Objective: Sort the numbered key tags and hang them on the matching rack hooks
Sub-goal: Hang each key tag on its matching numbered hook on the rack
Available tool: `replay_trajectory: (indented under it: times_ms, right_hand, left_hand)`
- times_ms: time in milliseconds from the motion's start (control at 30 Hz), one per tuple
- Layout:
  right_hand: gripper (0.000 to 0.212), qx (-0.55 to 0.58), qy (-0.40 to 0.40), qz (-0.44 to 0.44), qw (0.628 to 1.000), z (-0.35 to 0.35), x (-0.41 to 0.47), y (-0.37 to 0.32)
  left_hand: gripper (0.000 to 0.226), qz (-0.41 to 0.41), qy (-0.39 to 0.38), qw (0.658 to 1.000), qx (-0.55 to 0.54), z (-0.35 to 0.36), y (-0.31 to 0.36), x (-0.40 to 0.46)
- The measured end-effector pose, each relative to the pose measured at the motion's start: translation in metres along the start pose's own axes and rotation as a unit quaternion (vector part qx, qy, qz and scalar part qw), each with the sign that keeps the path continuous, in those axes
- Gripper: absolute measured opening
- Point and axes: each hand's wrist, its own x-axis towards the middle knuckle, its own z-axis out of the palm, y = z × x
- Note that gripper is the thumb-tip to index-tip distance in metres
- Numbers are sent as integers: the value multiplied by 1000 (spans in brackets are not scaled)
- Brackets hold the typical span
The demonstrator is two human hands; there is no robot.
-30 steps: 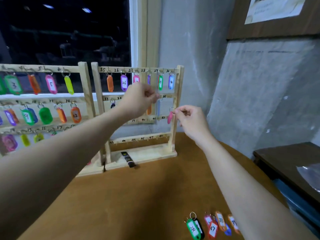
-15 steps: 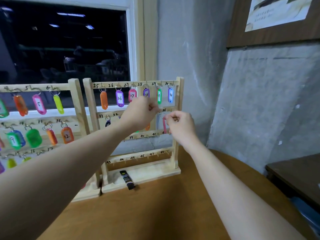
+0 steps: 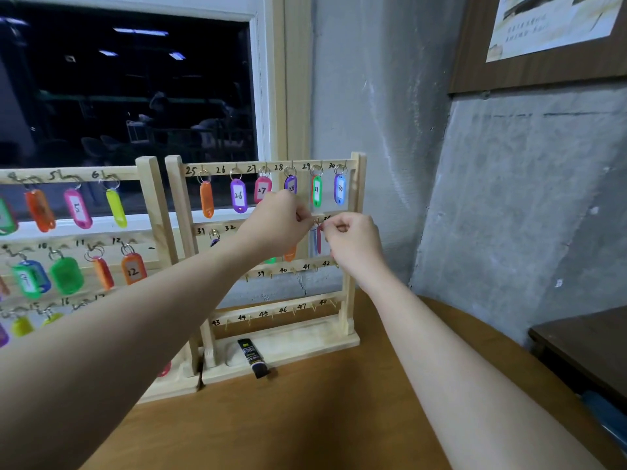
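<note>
Reaching forward over the brown desk [image 3: 305, 418], both arms stretch toward the right-hand wooden rack [image 3: 349, 266], which stands at the desk's far edge with a small black tube [image 3: 252, 357] lying in its base. Both hands are curled and meet at the rack's second rail. The right hand [image 3: 354, 240] pinches the ring of a pink key tag [image 3: 318, 240] just beneath the hook marked 36, while the left hand [image 3: 280, 222] pinches at the same hook, fingertips nearly touching the right's. This looks like the hanging step; next the ring must slip fully over the hook before both hands let go. Above hang tags 25 to 30; the window [image 3: 129, 96] behind is dark.
</note>
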Motion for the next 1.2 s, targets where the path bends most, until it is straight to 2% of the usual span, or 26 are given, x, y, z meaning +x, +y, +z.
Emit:
replay_trajectory:
  times_ms: [133, 300, 467, 600, 767, 1000, 1200]
  right_hand:
    - [20, -11, 8, 14, 1000, 2, 2, 0]
    - [29, -23, 8, 29, 999, 2, -7, 2]
    - [21, -38, -12, 38, 998, -13, -29, 10]
    - [23, -58, -56, 54, 995, -42, -65, 15]
    - [22, -90, -89, 89, 988, -80, -131, 33]
    - [20, -188, -159, 180, 952, -109, -232, 87]
    - [22, -322, -147, 180, 918, -110, -280, 111]
  left_hand:
    - [17, -3, -8, 1000, -18, -2, -1, 0]
    - [16, 4, 1, 1000, -28, -6, 1, -4]
    - [16, 25, 54, 997, -55, -14, 9, -22]
    - [17, 38, 55, 995, -81, -22, 21, -51]
    - [13, 7, -37, 987, -156, 5, 42, -120]
    - [8, 26, -291, 944, -151, 90, 58, -229]
    - [21, -28, -347, 926, -149, 136, 59, -257]
